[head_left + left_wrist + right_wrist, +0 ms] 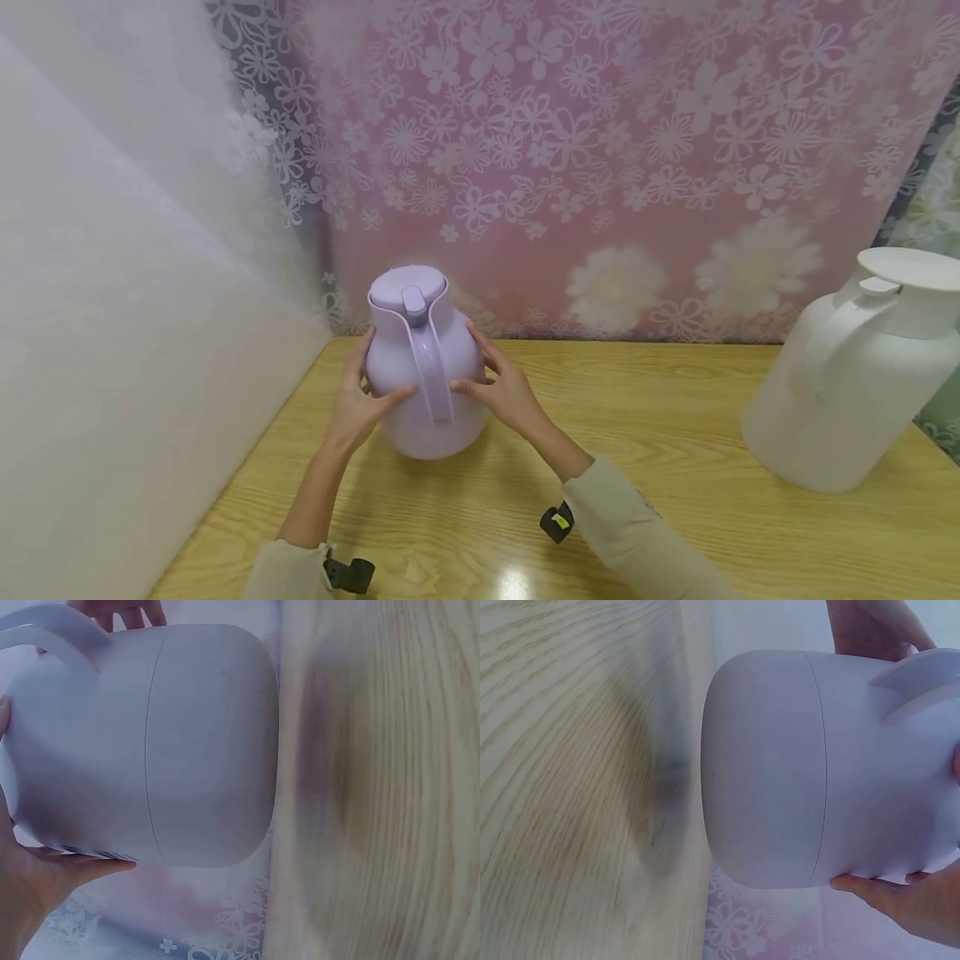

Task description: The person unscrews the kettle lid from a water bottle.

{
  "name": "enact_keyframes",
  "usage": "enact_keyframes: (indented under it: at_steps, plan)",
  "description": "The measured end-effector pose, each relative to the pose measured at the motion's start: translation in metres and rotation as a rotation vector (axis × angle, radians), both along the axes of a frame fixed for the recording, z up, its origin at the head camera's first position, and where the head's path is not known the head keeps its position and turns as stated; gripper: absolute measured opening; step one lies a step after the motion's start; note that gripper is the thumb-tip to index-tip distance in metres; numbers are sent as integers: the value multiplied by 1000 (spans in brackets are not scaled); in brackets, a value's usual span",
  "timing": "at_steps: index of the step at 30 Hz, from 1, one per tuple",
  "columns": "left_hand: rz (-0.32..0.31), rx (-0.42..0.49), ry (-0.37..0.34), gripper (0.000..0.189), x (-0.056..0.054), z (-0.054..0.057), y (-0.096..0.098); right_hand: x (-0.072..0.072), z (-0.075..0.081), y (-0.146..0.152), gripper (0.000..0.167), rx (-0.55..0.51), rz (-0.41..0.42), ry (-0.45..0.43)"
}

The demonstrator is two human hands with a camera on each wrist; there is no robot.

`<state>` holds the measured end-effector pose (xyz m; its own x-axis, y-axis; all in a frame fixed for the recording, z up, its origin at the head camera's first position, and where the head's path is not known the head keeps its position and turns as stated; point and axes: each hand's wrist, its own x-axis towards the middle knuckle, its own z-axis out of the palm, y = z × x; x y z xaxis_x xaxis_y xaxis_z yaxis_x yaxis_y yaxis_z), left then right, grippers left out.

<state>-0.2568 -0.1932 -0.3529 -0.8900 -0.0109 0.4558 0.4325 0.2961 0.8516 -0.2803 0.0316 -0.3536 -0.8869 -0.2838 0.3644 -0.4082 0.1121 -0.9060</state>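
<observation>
Watching from afar, I see the left hand point(360, 408) and right hand point(512, 396), each spread wide, gripping opposite sides of the lilac jug point(431, 375) just above the bench point(637, 433), a white jug point(862, 383) well apart rightward, floral cloth point(562, 167) behind.

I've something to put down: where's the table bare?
Wooden tabletop is bare between the lilac thermos jug and white thermos jug, beyond the right sleeve. It's crowded where left hand and right hand grip the lilac thermos jug.

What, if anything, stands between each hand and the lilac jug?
Nothing visible: the left hand and the right hand both hold the lilac jug directly. The white jug stands apart, off to the right.
</observation>
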Motion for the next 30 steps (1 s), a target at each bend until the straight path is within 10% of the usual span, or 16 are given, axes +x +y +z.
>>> enact_keyframes:
  at_steps: [11, 30]
  plan:
    - [-39, -20, -46, 92, 23, 19, 22, 10, -8, 13, 80, 4, -64, 61]
    - [-117, -66, -18, 91, 27, 27, 52, 51, 13, 42, 75, -7, -153, 149]
